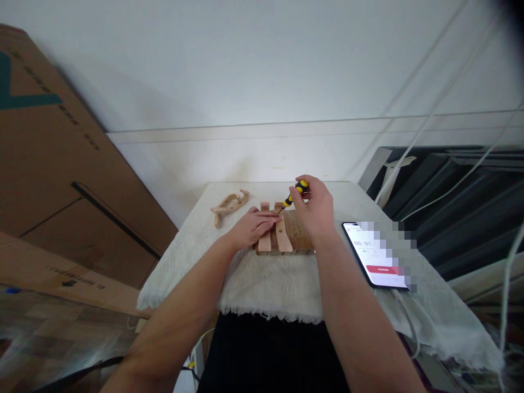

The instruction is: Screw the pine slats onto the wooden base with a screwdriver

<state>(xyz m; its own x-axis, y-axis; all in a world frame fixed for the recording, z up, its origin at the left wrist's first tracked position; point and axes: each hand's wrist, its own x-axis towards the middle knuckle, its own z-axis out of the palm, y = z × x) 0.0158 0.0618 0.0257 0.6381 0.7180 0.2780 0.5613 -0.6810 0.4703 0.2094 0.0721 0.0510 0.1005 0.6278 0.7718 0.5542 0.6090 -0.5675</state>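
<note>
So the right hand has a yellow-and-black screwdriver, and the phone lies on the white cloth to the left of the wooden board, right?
Not quite: the head view shows the phone on the white cloth to the right of the wooden board. The right hand does have a yellow-and-black screwdriver.

Probably a room in a home: small table (270, 289) under a fringed white cloth (192, 256), charging phone (374, 254) on its right side, plain pale wall (245, 65) behind it, big cardboard box (49, 158) left, wood-toned floor (45, 327) below.
</note>
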